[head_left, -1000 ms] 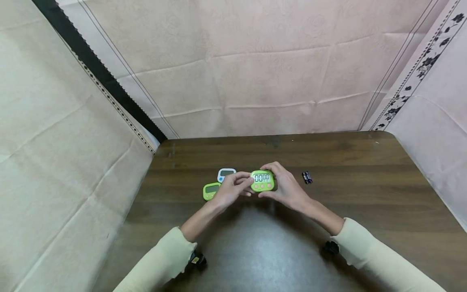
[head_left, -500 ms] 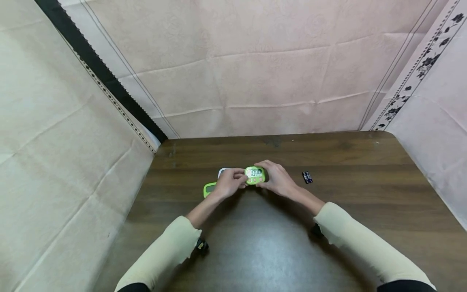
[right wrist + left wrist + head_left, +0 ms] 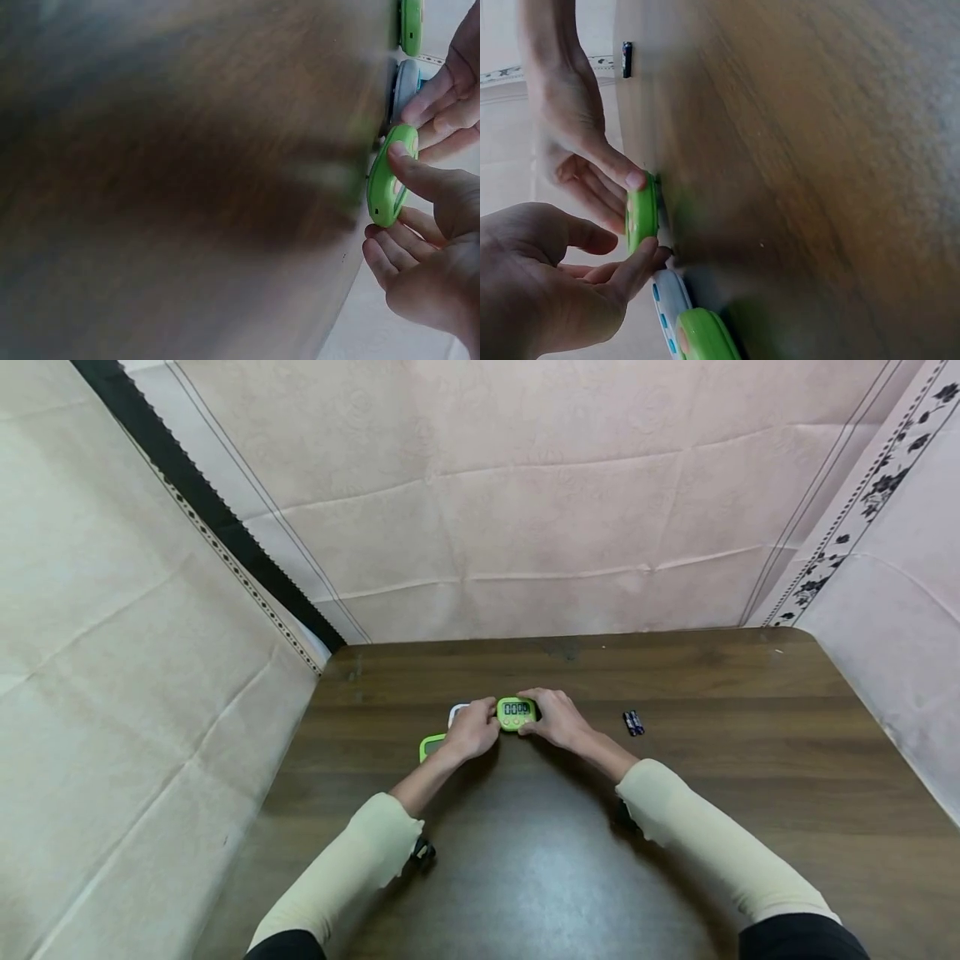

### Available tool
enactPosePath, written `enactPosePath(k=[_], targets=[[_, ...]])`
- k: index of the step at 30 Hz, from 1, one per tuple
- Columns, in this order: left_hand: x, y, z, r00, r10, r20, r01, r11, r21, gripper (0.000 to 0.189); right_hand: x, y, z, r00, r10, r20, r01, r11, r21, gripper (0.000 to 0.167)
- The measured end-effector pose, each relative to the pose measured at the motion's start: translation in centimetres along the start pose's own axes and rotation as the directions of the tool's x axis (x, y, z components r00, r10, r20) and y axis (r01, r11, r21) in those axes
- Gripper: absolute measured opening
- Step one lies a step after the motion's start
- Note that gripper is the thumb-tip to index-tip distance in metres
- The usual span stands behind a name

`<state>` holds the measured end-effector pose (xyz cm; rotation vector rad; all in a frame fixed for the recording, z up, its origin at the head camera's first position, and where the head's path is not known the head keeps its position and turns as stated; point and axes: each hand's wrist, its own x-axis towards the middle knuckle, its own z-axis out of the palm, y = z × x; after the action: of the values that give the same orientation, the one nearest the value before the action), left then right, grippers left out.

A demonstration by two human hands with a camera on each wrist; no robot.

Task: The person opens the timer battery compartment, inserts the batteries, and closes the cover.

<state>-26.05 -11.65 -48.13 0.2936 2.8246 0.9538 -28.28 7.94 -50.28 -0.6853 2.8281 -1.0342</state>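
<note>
My right hand (image 3: 558, 718) pinches the green digital timer (image 3: 515, 713), long axis sideways! My left hand (image 3: 472, 729), fingers loose, is right at its left edge.

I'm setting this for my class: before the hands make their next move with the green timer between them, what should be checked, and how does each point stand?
1. Right hand has a grip on the held green timer: ok, thumb and fingers at its edges.
2. Digits show on its display: ok.
3. Left hand well away from that timer: not ok, fingertips are right beside it.
4. Held green timer resting on the wooden table: cannot tell.
5. White timer and second green timer fully visible from the head: not ok, both partly covered.
6. Batteries apart from both hands: ok.
</note>
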Motion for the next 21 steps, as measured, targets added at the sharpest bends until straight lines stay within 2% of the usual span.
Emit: enactPosePath(k=[3, 7, 11, 14, 17, 21], targets=[[-0.1, 0.1, -0.2, 1.0, -0.005, 0.007, 0.005, 1.0, 0.029, 0.051, 0.3, 0.0, 0.2, 1.0, 0.0, 0.005, 0.0, 1.0, 0.003, 0.067], [-0.5, -0.1, -0.6, 1.0, 0.029, -0.002, -0.029, 0.997, 0.066, 0.046, 0.6, 0.0, 0.5, 1.0, -0.001, 0.01, 0.001, 1.0, 0.011, 0.067], [-1.1, -0.6, -1.7, 0.997, 0.072, -0.03, -0.071, 0.997, 0.039, 0.048, 0.8, 0.0, 0.5, 0.999, 0.006, 0.04, -0.007, 1.0, 0.029, 0.07], [-1.4, -1.5, -2.6, 0.994, 0.09, -0.065, -0.088, 0.995, 0.039, 0.058, 1.0, -0.2, 0.3, 0.999, 0.0, 0.049, -0.002, 0.999, 0.04, 0.074], [-1.5, -3.0, -3.3, 0.992, 0.1, -0.08, -0.092, 0.991, 0.092, 0.062, 1.2, -0.6, 0.3, 0.999, -0.029, 0.032, 0.028, 0.999, 0.036, 0.077], [-1.4, -4.9, -3.6, 0.996, 0.081, -0.022, -0.077, 0.987, 0.143, 0.066, 1.9, -1.5, 0.9, 0.995, -0.096, 0.016, 0.096, 0.995, 0.023, 0.076]])
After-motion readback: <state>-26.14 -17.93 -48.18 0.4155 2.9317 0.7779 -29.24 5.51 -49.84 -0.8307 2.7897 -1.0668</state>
